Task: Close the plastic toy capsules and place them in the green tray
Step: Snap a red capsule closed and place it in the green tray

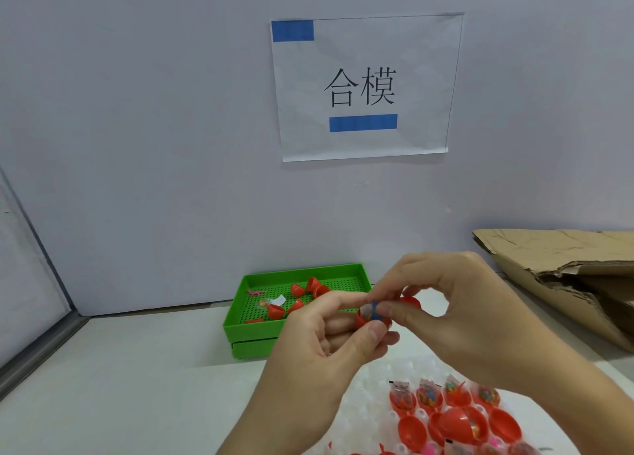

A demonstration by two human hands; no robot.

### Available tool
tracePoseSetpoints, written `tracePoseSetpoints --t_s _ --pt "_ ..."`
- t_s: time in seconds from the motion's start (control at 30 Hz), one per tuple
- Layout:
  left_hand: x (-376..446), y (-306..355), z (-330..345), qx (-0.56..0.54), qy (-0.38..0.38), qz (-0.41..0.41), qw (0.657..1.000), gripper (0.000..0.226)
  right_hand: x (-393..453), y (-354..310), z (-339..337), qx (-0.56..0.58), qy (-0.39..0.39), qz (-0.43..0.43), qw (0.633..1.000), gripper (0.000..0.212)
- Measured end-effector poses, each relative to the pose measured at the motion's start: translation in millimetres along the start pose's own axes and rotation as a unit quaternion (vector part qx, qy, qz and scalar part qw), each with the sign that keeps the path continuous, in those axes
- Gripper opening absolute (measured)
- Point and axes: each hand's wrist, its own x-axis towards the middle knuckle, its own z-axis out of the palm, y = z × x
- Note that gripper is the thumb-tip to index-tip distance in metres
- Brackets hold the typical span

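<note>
Both hands raised together over the bench [137,379], in front of the green tray [240,327]. Left hand [319,345] pinches a red capsule half [363,320] between thumb and forefinger; a small blue-and-white packet [372,310] sits at its mouth. Right hand [456,314] curls over from the right, fingertips on the packet, second red half [411,302] tucked beneath its fingers. Capsule not yet closed. Tray, stacked on another, sits against the wall behind the hands; holds several loose red halves [296,289], a pink toy piece [255,292] and a small packet. Near right, a cluster of open red capsules [459,417] with packeted toys inside. Torn cardboard [566,269] far right. Paper sign [363,87] on the wall above.
</note>
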Motion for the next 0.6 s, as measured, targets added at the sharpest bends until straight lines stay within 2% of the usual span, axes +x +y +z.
tracePoseSetpoints --t_s 0.2,0.3,0.37,0.43,0.6 --pt "0.2 0.9 -1.9 -0.014 0.014 0.020 1.000 0.031 0.5 4.7 -5.8 0.082 0.028 0.035 0.996 0.021" --pt "0.1 3.0 -2.4 -0.013 0.014 0.029 0.999 0.032 0.3 14.0 -17.4 0.156 -0.035 0.113 0.981 0.044" --pt "0.1 3.7 -2.7 -0.013 0.012 0.030 0.999 0.032 -0.6 19.9 -22.0 0.188 -0.094 0.152 0.966 0.049" --pt "0.0 4.4 -2.4 -0.013 0.012 0.026 0.999 0.033 -1.0 23.7 -22.5 0.205 -0.111 0.160 0.959 0.047" --pt "-0.8 5.6 -0.9 -0.017 0.014 0.014 1.000 0.037 0.1 22.6 -19.8 0.231 -0.080 0.129 0.961 0.035"
